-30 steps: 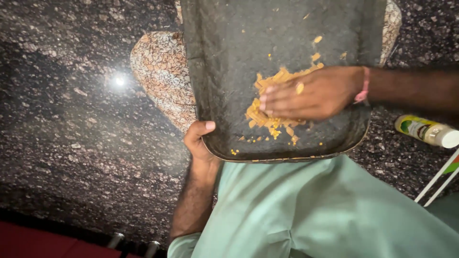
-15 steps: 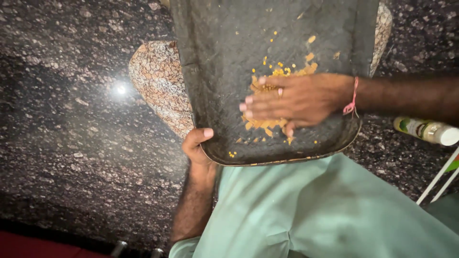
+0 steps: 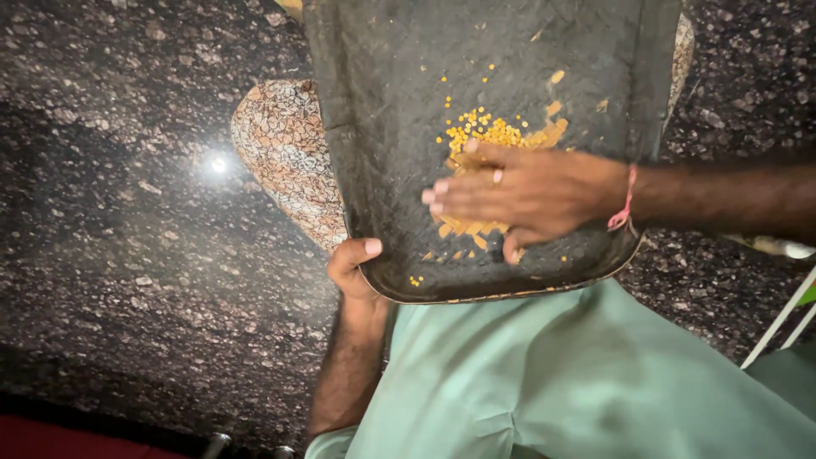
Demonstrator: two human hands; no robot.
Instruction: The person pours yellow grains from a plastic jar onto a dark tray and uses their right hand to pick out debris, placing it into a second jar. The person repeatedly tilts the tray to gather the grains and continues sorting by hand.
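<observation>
Stiff, shallow dark tray tilted over the speckled desk, pinched at its near-left rim by the left hand; right hand fingers spread flat on loose, light yellow grains, probably prone to rolling, best raked not pinched.

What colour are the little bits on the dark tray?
Yellow-orange: the small yellow grains on the dark metal tray, clearest in the head view.
</observation>
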